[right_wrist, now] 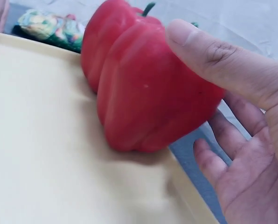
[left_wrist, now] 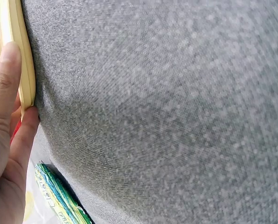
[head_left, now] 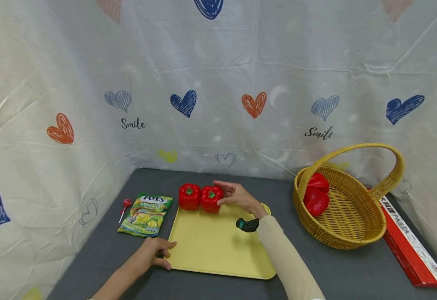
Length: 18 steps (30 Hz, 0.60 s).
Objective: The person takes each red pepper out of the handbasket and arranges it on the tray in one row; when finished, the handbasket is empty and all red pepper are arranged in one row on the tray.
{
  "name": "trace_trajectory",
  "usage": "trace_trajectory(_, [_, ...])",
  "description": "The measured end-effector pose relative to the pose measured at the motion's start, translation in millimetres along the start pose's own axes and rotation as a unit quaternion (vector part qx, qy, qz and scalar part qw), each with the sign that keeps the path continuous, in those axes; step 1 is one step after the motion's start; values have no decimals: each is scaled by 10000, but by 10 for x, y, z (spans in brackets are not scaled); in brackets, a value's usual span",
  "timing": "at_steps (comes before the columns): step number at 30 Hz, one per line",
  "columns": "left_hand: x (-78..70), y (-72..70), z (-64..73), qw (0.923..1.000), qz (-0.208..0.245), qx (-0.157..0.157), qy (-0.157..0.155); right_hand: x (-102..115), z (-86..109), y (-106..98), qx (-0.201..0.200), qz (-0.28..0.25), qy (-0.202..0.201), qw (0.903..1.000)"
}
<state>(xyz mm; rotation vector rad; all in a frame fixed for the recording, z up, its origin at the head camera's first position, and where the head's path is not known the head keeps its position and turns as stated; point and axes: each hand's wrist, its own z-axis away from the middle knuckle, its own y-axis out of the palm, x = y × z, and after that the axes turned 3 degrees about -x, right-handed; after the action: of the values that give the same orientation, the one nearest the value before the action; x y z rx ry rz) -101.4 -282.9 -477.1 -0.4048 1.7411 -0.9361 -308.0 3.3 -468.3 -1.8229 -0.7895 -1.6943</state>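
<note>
At the near left corner of a yellow tray (head_left: 211, 246), my left hand (head_left: 155, 252) grips the edge. The left wrist view shows a fingertip (left_wrist: 31, 114) right at the tray's side. Two red bell peppers stand side by side at the tray's far left: the left pepper (head_left: 189, 197) and the right pepper (head_left: 210, 200). My right hand (head_left: 242, 200) is around the right side of the right pepper. In the right wrist view its thumb (right_wrist: 209, 53) overlaps the pepper, while the other fingers spread loosely behind it, partly hidden.
A green candy packet (head_left: 147, 214) and a red lollipop (head_left: 126, 205) lie left of the tray. At right stands a yellow wicker basket (head_left: 353, 204) holding red peppers (head_left: 317, 195), beside a red pasta box (head_left: 410, 246). A heart-print curtain (head_left: 218, 125) closes off the back.
</note>
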Motion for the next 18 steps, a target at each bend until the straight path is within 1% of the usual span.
trace_trajectory(4, [10,27,-5,9999,1,-64,94,75,192,-98,-6,-115,-254,9996])
trace_trajectory(10, [42,41,11,9991,-176,-256,304,188,587,-357,15,-269,-484,9985])
trace_trajectory(12, [47,41,16,9988,-219,-283,333,236,727,-449,14,-216,-533,9983])
trace_trajectory(15, [44,41,14,9990,-144,-267,324,310,946,-573,97,-60,-608,9981])
trace_trajectory(18, [39,44,3,9993,-34,-216,293,375,1186,-686,286,72,-718,9970])
